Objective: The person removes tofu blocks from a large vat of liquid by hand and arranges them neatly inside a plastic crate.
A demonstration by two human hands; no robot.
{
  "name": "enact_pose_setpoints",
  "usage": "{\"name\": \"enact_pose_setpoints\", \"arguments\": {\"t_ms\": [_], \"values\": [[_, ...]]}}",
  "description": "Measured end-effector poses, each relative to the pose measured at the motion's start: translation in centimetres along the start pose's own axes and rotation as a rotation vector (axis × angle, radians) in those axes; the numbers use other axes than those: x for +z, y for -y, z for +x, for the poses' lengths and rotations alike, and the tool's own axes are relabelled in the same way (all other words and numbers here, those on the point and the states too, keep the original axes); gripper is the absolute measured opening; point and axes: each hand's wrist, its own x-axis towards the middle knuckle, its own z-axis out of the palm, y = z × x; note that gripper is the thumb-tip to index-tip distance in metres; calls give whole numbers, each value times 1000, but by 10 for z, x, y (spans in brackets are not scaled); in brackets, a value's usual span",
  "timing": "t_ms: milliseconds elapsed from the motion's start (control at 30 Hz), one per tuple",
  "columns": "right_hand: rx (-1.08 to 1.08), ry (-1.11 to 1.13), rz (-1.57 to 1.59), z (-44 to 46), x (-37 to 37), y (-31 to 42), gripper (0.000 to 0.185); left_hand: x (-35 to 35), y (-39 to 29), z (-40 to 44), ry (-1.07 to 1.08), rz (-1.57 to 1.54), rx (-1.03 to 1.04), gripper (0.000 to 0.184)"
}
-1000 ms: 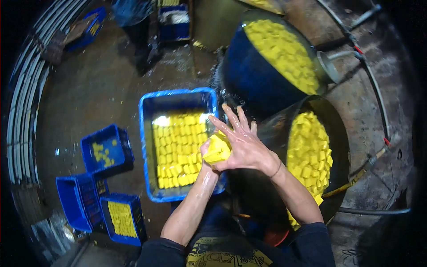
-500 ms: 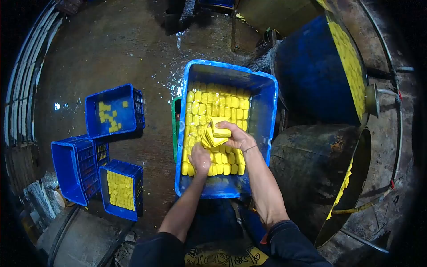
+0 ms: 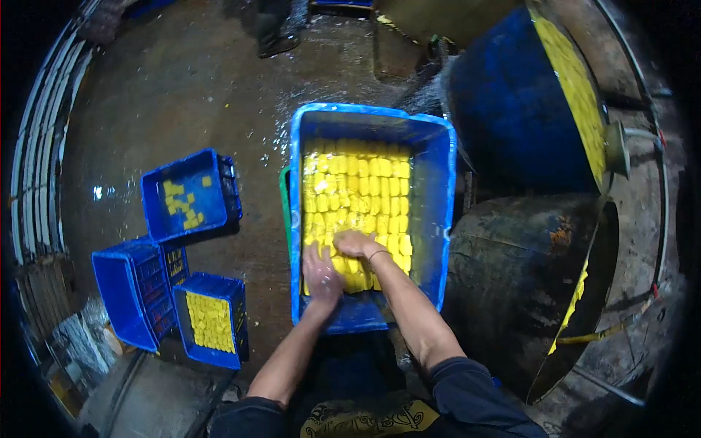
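Yellow blocks (image 3: 363,186) line a tub (image 3: 447,233) beneath left fingers (image 3: 315,258) and right fingers (image 3: 346,242).

Yel blocks (image 3: 359,186), blu tub (image 3: 432,219)

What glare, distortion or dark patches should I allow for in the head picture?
Head view throughout: strong fisheye bows the pale slats at left; corners are black, the rusty drum dim; glints on the wet floor, watery sheen on the yellow blocks in the large blue tub.
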Motion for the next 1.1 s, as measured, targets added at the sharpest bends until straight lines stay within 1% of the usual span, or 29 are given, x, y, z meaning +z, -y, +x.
{"name": "enact_pose_setpoints", "arguments": {"t_ms": [67, 133, 167, 200, 233, 267, 300, 333, 367, 400, 433, 467, 500, 533, 567, 600, 633, 667, 733, 767, 800, 833, 867, 900, 967, 1000, 1033, 1067, 1100], "values": [[30, 175, -94, -8, 8, -2, 52, 4, 9, 20, 131, 125, 80, 56], [4, 216, -123, 20, 43, -31, 56, 25, 28, 27, 577, 198, 103, 71], [5, 32, -54, -14, 35, -19, 62, 29, 35, 26, 634, 163, 11, 71], [4, -13, 16, -52, 14, -9, 67, 37, 33, 26, 697, 137, -75, 72], [-19, -132, 83, -81, 7, -6, 69, 15, 10, 32, 772, 225, -66, 80], [-69, -329, 126, -123, -6, 2, 65, 37, 32, 26, 774, 342, 3, 89], [-261, -511, 258, -143, -2, -9, 58, 66, 63, 24, 821, 442, 136, 91], [-404, -720, 393, -196, -18, -7, 51, 54, 31, 36, 721, 418, 64, 84], [-476, -828, 469, -270, -53, 0, 48, 42, 1, 47, 619, 386, -5, 78], [-546, -910, 577, -346, -87, 1, 46, 23, -54, 57, 454, 355, -34, 74], [-557, -1001, 577, -400, -110, -14, 45, 13, -108, 73, 194, 69, 191, 67], [-452, -1151, 408, -455, -130, -37, 39, -5, -171, 86, -63, -221, 402, 60], [-410, -1261, 755, -487, -132, -65, 33, -41, -252, 91, -94, -391, 511, 52], [-183, -1360, 839, -521, -140, -97, 28, -78, -332, 88, -124, -564, 613, 46], [-10, -1393, 602, -542, -142, -151, 26, -104, -393, 78, -18, -708, 762, 41], [108, -1407, 282, -559, -139, -195, 28, -116, -442, 65, 93, -845, 907, 36], [327, -1242, 368, -573, -137, -224, 35, -112, -486, 52, 235, -765, 1067, 34], [320, -1252, 376, -575, -126, -256, 35, -108, -521, 37, 379, -673, 1218, 33], [428, -940, 52, -563, -101, -313, 45, -59, -565, 4, 814, -339, 1309, 33], [414, -947, 52, -556, -93, -325, 45, -26, -577, -14, 889, -58, 1406, 34], [466, -849, 43, -546, -84, -331, 49, 10, -582, -25, 955, 238, 1483, 34], [516, -753, 35, -536, -78, -338, 54, 53, -570, -33, 890, 378, 1654, 29], [466, -750, -24, -530, -73, -351, 49, 82, -557, -40, 820, 519, 1818, 25], [450, -716, 25, -516, -68, -376, 44, 87, -555, -42, 819, 530, 1809, 25], [417, -679, 77, -515, -71, -405, 39, 93, -552, -38, 842, 347, 1705, 23], [305, -735, 215, -532, -83, -410, 35, 84, -559, -36, 844, 359, 1694, 23], [189, -782, 350, -551, -101, -413, 33, 65, -571, -33, 957, 413, 1565, 22], [170, -784, 454, -568, -122, -411, 31, 55, -579, -29, 1059, 465, 1432, 21], [185, -800, 507, -574, -143, -415, 28, 79, -568, -21, 1017, 241, 1382, 26]]}}
